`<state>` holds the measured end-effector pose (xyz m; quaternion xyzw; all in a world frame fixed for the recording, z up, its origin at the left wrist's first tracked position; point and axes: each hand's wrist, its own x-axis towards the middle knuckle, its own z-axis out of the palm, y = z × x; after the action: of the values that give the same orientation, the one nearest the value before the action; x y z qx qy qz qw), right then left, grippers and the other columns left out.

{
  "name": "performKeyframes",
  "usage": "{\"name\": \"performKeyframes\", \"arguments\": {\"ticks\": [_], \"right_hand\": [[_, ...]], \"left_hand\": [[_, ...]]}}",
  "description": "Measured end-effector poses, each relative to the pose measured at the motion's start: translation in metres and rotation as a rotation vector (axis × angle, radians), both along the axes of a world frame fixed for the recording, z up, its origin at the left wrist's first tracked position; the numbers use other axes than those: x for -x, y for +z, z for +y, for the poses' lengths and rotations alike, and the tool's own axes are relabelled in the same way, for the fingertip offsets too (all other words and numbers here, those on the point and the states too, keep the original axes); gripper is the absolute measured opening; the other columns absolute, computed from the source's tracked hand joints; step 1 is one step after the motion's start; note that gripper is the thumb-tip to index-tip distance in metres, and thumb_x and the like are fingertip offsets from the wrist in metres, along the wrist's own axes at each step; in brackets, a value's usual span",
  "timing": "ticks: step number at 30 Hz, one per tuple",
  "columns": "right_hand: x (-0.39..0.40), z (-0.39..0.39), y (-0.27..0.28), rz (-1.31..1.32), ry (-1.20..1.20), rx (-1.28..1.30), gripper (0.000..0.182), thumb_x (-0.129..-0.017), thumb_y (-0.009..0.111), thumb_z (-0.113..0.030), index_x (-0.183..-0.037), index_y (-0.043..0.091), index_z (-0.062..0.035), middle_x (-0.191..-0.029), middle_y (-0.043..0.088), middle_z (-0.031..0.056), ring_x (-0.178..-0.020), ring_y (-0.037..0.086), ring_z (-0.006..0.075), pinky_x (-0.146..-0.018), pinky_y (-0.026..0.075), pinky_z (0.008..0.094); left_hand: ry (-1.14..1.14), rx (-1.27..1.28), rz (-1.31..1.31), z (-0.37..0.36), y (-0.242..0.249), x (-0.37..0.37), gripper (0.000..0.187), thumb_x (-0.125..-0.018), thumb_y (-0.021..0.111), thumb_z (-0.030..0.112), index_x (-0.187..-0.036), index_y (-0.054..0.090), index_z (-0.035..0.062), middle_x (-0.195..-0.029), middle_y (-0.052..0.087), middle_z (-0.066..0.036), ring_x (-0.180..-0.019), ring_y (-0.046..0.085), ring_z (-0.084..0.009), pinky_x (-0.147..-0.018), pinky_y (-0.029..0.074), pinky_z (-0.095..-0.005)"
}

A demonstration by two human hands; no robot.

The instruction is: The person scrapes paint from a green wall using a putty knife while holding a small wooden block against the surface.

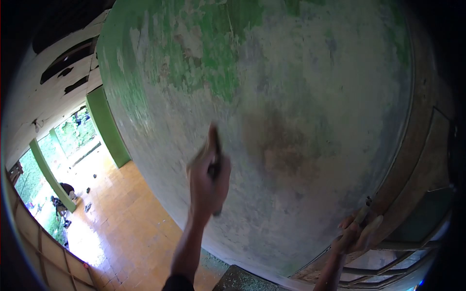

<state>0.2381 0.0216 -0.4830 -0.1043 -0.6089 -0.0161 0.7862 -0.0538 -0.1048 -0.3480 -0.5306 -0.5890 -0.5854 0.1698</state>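
My left hand (208, 174) is raised in front of the wall (310, 63), its fingers wrapped round a dark, slim tool (218, 206) that is blurred by motion. Green paint is patchy at the wall's top, with bare grey plaster lower down and a brown stain at the middle. Lower right, my right hand (357, 233) is closed round a thin, pale handle-like object (363, 211), close to the wooden frame at the wall's edge. Its exact kind cannot be made out.
Below the wall stands a dark surface (245, 281) sprinkled with flakes. Orange floor tiles (136, 218) stretch left toward green posts (108, 128). Two people (58, 206) are low down near the far opening. A wooden frame with slats (388, 271) lies at right.
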Motion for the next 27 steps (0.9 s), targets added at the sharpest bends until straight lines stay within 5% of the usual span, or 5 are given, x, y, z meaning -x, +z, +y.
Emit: {"name": "performKeyframes", "arguments": {"ticks": [3, 11, 17, 21, 27], "right_hand": [[0.002, -0.009, 0.007, -0.007, -0.053, 0.05, 0.066, -0.103, 0.048, -0.024, -0.154, 0.023, 0.0083, -0.108, 0.059, 0.0212, -0.059, 0.047, 0.0134, -0.046, 0.039, 0.0254], [0.055, -0.104, -0.031, -0.514, 0.402, 0.556, 0.04, -0.096, 0.057, -0.008, -0.134, 0.059, 0.0038, -0.077, 0.067, 0.0077, -0.061, 0.061, 0.0161, -0.06, 0.05, 0.0327], [0.112, -0.154, -0.052, -0.561, 0.665, 0.999, 0.05, -0.096, 0.058, -0.004, -0.145, 0.051, -0.0015, -0.086, 0.066, 0.0124, -0.067, 0.06, 0.0186, -0.062, 0.05, 0.0331], [0.138, -0.154, -0.089, -0.57, 0.655, 0.84, 0.042, -0.098, 0.055, -0.007, -0.14, 0.057, -0.0052, -0.075, 0.064, 0.0082, -0.059, 0.055, 0.0122, -0.055, 0.047, 0.031], [0.163, -0.179, -0.067, -0.703, 0.577, 1.017, 0.044, -0.095, 0.059, -0.007, -0.138, 0.057, -0.0068, -0.111, 0.065, 0.02, -0.092, 0.069, 0.0303, -0.076, 0.055, 0.0389]], "left_hand": [[-0.333, 0.101, -0.737, -0.037, -0.077, -0.015, 0.04, -0.102, 0.057, 0.016, -0.137, 0.054, -0.0024, -0.055, 0.044, 0.005, -0.04, 0.044, -0.005, -0.037, 0.036, -0.0226], [-0.799, -0.032, -1.604, -0.1, -0.243, -0.03, 0.027, -0.103, 0.05, 0.028, -0.109, 0.059, 0.0038, -0.079, 0.052, -0.003, -0.054, 0.051, -0.0135, -0.044, 0.043, -0.0289], [-0.521, -0.156, -1.565, -0.081, -0.205, -0.06, 0.035, -0.103, 0.049, 0.037, -0.107, 0.061, 0.0035, -0.089, 0.054, -0.007, -0.081, 0.055, -0.0198, -0.077, 0.046, -0.037], [-0.494, 0.138, -1.528, -0.08, -0.208, -0.05, 0.046, -0.107, 0.045, 0.04, -0.121, 0.064, 0.0007, -0.11, 0.069, -0.007, -0.088, 0.065, -0.0129, -0.067, 0.054, -0.0258], [-0.694, 0.26, -1.449, -0.08, -0.217, -0.013, 0.042, -0.105, 0.051, 0.044, -0.109, 0.065, 0.0046, -0.092, 0.066, -0.003, -0.08, 0.061, -0.0116, -0.064, 0.051, -0.0277]]}}
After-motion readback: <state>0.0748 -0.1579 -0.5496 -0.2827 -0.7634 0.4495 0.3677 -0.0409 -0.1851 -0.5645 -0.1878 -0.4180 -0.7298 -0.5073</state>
